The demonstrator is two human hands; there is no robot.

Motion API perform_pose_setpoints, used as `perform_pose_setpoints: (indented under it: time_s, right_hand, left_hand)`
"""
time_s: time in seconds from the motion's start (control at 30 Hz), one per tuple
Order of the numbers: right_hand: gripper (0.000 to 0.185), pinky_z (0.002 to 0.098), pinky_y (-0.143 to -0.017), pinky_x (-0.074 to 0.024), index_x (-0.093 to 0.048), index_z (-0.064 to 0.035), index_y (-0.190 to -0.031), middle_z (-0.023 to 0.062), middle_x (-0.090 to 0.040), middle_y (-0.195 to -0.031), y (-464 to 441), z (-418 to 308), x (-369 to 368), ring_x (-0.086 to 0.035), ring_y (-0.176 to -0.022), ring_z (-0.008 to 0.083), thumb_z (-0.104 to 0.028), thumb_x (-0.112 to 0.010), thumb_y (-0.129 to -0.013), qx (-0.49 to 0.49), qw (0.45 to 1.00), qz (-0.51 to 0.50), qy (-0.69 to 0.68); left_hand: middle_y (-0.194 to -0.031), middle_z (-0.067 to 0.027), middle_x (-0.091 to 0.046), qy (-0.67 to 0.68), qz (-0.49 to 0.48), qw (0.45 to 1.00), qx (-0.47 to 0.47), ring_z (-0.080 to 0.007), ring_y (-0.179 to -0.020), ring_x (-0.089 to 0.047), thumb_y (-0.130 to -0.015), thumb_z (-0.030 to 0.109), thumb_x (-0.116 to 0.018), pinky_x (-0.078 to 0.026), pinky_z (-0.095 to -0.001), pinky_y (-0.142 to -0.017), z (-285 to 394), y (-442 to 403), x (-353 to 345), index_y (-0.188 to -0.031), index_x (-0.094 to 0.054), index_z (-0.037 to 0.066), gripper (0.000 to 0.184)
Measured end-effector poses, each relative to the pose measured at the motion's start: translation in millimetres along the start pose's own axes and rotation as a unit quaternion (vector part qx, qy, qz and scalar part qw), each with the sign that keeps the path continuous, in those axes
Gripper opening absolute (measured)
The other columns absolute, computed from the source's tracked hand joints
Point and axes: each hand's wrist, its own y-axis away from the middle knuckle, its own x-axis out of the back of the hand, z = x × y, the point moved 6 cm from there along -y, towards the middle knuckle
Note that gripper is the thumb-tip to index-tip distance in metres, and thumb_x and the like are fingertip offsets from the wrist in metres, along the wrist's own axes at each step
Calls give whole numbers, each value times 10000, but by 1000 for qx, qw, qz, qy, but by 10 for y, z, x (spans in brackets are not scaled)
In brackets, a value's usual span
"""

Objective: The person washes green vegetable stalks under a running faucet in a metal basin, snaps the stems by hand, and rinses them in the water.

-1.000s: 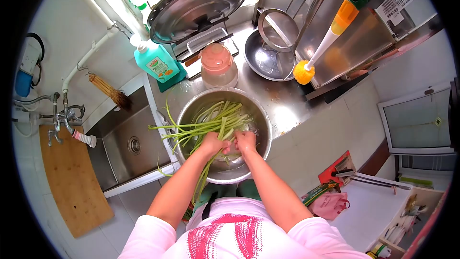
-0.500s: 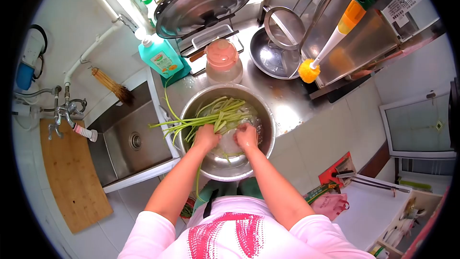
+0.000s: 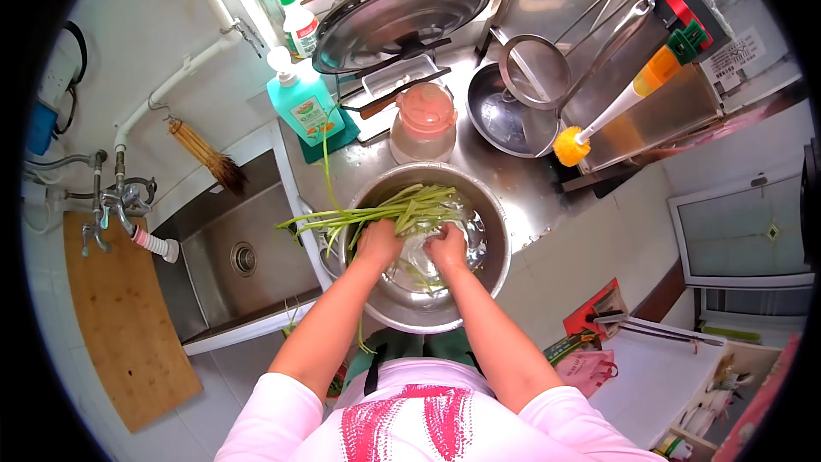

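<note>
A round metal basin (image 3: 505, 248) holds water and a bunch of long green vegetable stems (image 3: 410, 207). The stems lie across its far left part, and several stick out over the left rim. My left hand (image 3: 379, 242) is inside the basin, its fingers curled at the near side of the bunch. Beside it, my right hand (image 3: 446, 248) is closed low in the water, a little apart from the left. Loose stem pieces float below the hands. What the right fingers hold, if anything, is hidden.
Left of the basin is a steel sink (image 3: 278, 244) with a drain. Behind the basin stand a pink-lidded jar (image 3: 426, 124) and a turquoise pump bottle (image 3: 301, 103). A pan (image 3: 492, 111), strainer (image 3: 534, 71) and yellow brush (image 3: 571, 147) are at the right. A wooden board (image 3: 120, 316) leans far left.
The whole view has shifted, so the scene sits lower and further right. Both hands stay in the basin, and the water around the right hand looks more stirred.
</note>
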Motion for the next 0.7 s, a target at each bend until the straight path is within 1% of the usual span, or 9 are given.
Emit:
perform_pose_setpoints:
  time_s: [0.03,0.07,0.13,0.17,0.43,0.47,0.5,0.53,0.7]
  right_hand:
    - [299,279,-515,-463,-527,50,-976,101,-586,-747,-24,60,-48,-595,-628,175,29,-569,-681,-15,997,1,-71]
    - [299,279,-515,-463,-527,50,-976,101,-586,-747,-44,104,-85,-595,-628,175,29,-569,-681,-15,997,2,-70]
    - [211,281,-500,-454,-505,44,-888,98,-578,-717,-16,-29,-85,-574,-604,160,49,-546,-681,16,1000,16,1]
    - [149,279,-508,-454,-480,32,-818,93,-573,-708,-112,116,-171,-558,-589,149,56,-539,-684,9,999,32,-24]
    - [168,271,-521,-476,-458,47,-864,117,-578,-734,-32,-108,-177,-579,-610,180,108,-459,-708,-39,993,-19,-111]
    - [164,270,-525,-477,-456,48,-863,117,-573,-733,-19,-124,-196,-577,-613,182,110,-458,-710,-51,985,-27,-162]
    - [161,269,-529,-478,-454,50,-861,117,-569,-733,-6,-133,-217,-575,-615,185,112,-456,-712,-64,975,-34,-212]
    - [161,269,-529,-478,-454,50,-861,117,-569,-733,5,-156,-222,-575,-615,185,112,-456,-712,-63,975,-34,-212]
    - [186,268,-530,-469,-460,58,-878,103,-552,-742,-10,-189,-344,-557,-630,169,127,-494,-709,-33,976,-71,-201]
  left_hand:
    - [-881,-234,-607,-3,-3,1000,0,-377,-849,-586,-699,153,-582,-464,-445,-763,-5,-13,0,-857,-632,11,218]
    - [-881,-234,-607,-2,-3,1000,-1,-377,-849,-586,-699,153,-582,-464,-445,-763,-10,-21,4,-857,-632,11,218]
    - [-884,-235,-607,26,-12,1000,0,-377,-857,-584,-699,134,-577,-464,-442,-769,-17,-36,17,-856,-627,2,211]
    - [-884,-235,-607,26,-12,1000,-1,-377,-857,-584,-699,134,-577,-464,-442,-769,-40,-58,3,-856,-627,2,211]
    - [-917,-235,-602,-12,-31,999,-4,-381,-880,-578,-697,109,-577,-469,-430,-776,-83,-160,33,-860,-621,-18,212]
    - [-917,-235,-602,-12,-31,999,-4,-381,-880,-578,-697,109,-577,-469,-430,-776,-123,-190,30,-860,-621,-18,212]
    - [-862,-233,-606,-18,-13,999,-24,-378,-830,-584,-683,121,-579,-471,-432,-756,-136,-221,74,-846,-633,-7,214]
    - [-808,-231,-609,-24,6,999,-43,-375,-780,-591,-670,134,-581,-473,-435,-735,-137,-242,112,-832,-645,3,217]
    - [-804,-219,-615,-24,25,999,-34,-366,-782,-593,-657,144,-608,-474,-426,-736,-187,-261,202,-816,-650,8,213]
